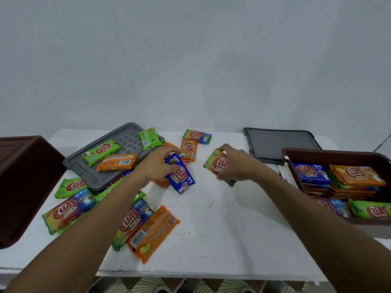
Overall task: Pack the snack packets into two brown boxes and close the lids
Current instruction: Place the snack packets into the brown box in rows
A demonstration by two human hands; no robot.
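- A white counter [222,218] is carrying everything, with a pale wall rising behind it.
- A dark brown plastic box [27,182] is sitting at the counter's left edge, partly cut off by the frame. Its inside is not showing.
- A second brown plastic box [338,153] is sitting open at the right edge. It is holding stacked snack packets, among them a blue boxed packet [311,173], an orange boxed packet [357,175] and a green boxed packet [372,211].
- A light grey plastic lid [124,141] is lying flat at the far left, carrying a green packet [101,152], an orange packet [117,162] and a smaller green packet [148,138].
- A dark grey plastic lid [279,144] is lying flat at the far right, just behind the open box.
- Loose packets are lying scattered over the counter's left half. A long orange packet [152,233] is lying near the front edge, and a far rainbow packet [197,136] is lying by the wall.
- The left hand [157,163] is curling its fingers round a blue snack packet [181,178], holding it tilted. Whether its lower end is touching the counter cannot be told.
- The right hand [237,163] is pinching a rainbow-coloured snack packet [218,163] between thumb and fingers, near the counter's middle.
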